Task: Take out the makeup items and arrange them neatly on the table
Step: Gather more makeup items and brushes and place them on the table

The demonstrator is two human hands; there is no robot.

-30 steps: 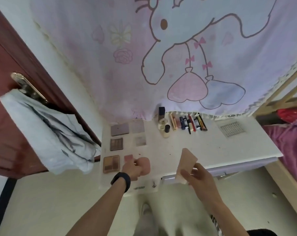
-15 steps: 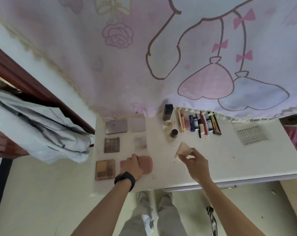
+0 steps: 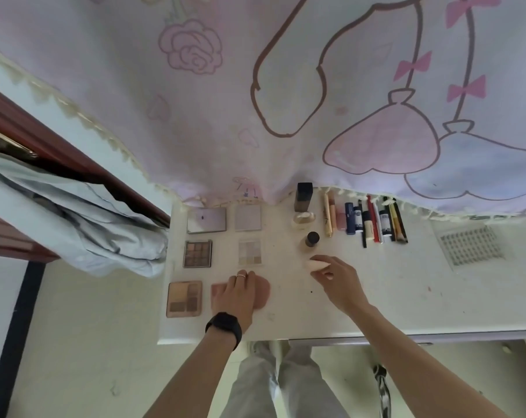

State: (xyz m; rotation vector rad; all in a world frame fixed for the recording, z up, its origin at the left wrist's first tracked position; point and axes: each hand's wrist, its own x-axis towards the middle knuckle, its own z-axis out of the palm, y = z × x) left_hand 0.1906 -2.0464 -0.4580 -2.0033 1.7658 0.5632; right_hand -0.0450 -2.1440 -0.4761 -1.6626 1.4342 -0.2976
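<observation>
Head view is showing the right hand (image 3: 337, 285) pinching the beige sponge (image 3: 315, 264) with thumb and fingers, just on the person's side of the black-capped bottle (image 3: 311, 240). Its long axis is running left-right; whether it is touching the table (image 3: 391, 297) I cannot tell. The left hand (image 3: 236, 297) is resting with relaxed fingers on the pink puff (image 3: 263, 292), farther left of the bottle.

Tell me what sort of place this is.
Probably a bedroom or dorm room: a cartoon-print curtain hangs behind a white table laid out with makeup palettes, and a garment hangs on the wooden door beside it.
</observation>
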